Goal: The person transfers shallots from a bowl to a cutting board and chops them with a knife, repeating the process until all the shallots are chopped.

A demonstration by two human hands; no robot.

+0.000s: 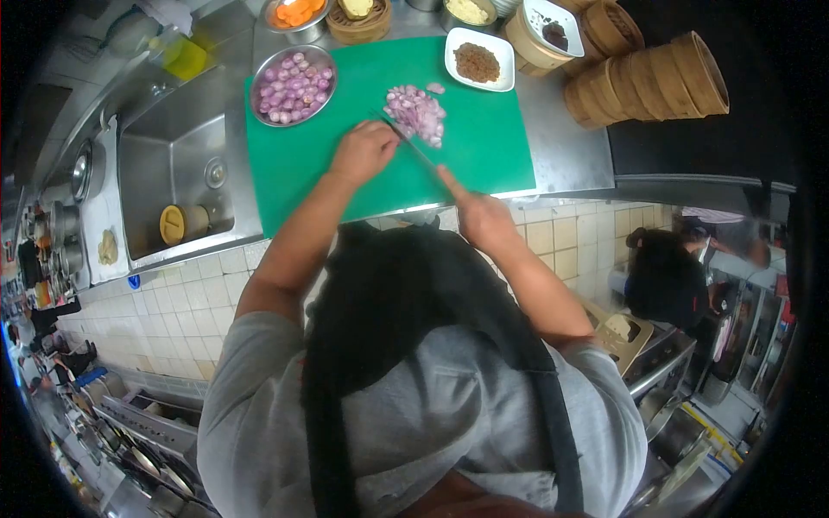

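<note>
My right hand [486, 220] is wrapped around the handle of a knife [417, 151], its index finger stretched along toward the blade. The blade points up and left across the green cutting board [294, 173]. Close by the blade's tip, my left hand [367, 148] rests on the board with curled fingers; whatever lies under them is hidden. A pile of sliced shallots [416, 114] lies just beyond the blade. At the board's upper left stands a metal bowl [256, 102] of whole peeled shallots [296, 88].
A white dish [508, 79] of brown mince sits at the board's upper right. Beyond it are bamboo steamers [648, 85] in stacks. A bowl of carrots [298, 12] stands at the back. Left is a metal sink [177, 164]. Another person [665, 276] is at far right.
</note>
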